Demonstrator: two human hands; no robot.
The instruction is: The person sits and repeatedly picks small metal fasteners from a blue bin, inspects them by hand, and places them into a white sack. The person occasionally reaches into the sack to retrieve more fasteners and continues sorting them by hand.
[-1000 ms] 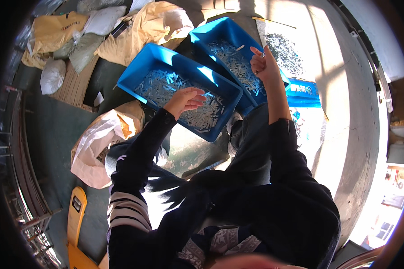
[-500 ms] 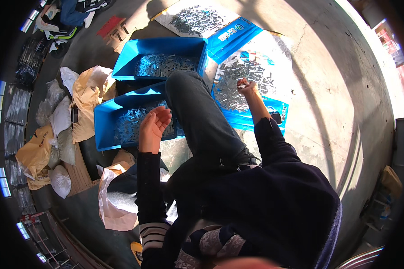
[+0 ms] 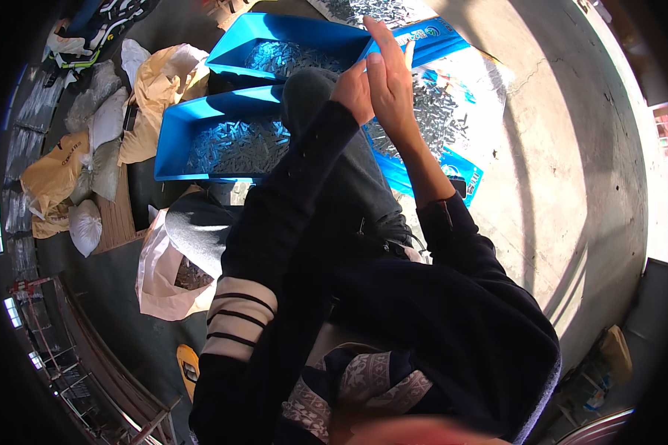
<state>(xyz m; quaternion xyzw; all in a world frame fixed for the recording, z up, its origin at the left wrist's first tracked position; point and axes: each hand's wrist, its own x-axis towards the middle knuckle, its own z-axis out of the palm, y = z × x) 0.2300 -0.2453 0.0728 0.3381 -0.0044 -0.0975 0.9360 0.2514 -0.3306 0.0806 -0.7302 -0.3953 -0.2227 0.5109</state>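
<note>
My left hand point(image 3: 353, 93) and my right hand point(image 3: 393, 93) meet above my raised knee, beside the far blue bin. The right hand is open, its fingers stretched out away from me. The left presses or rests against the palm side of the right, and most of its fingers are hidden there. Nothing shows between the two hands. Under and beyond them lie many small grey metal strips point(image 3: 434, 107) on a white and blue sheet point(image 3: 393, 174). More strips fill the bottoms of the far blue bin point(image 3: 234, 41) and the near blue bin point(image 3: 172, 141).
Several paper and plastic sacks point(image 3: 156, 81) stand left of the bins. An open paper bag point(image 3: 152, 285) sits by my other leg, with a yellow object point(image 3: 188, 363) below it. A dark phone-like thing point(image 3: 459, 185) lies at the sheet's near corner.
My left hand has moved up and right from over the near bin to meet my right. My right hand has opened from a fist around small pieces and moved left. The view has tilted.
</note>
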